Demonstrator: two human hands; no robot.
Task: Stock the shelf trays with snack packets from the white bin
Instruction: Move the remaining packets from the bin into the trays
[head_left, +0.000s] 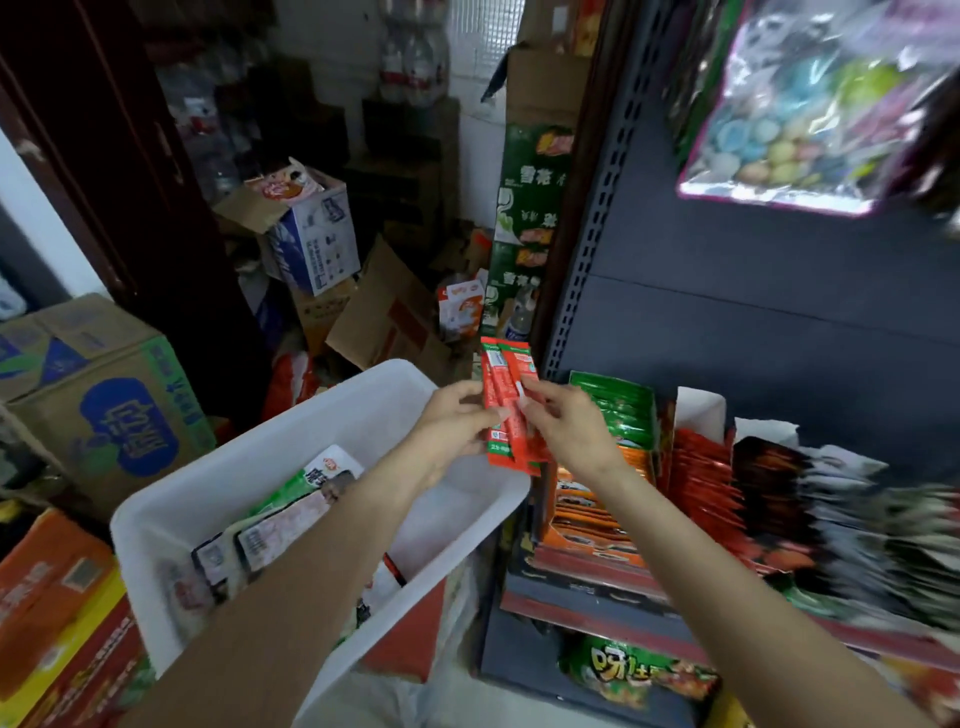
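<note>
Both hands hold a small bunch of narrow red foil snack packets (506, 405) upright above the far corner of the white plastic bin (363, 400), just left of the shelf trays. The left hand (457, 421) grips the packets from the left side, thumb across their lower half; the right hand (566, 431) pinches them from the right with its fingertips. More pale and green packets (280, 519) lie in the bin. The cardboard shelf trays (701, 410) beside it carry upright green, orange, red and dark packets
</note>
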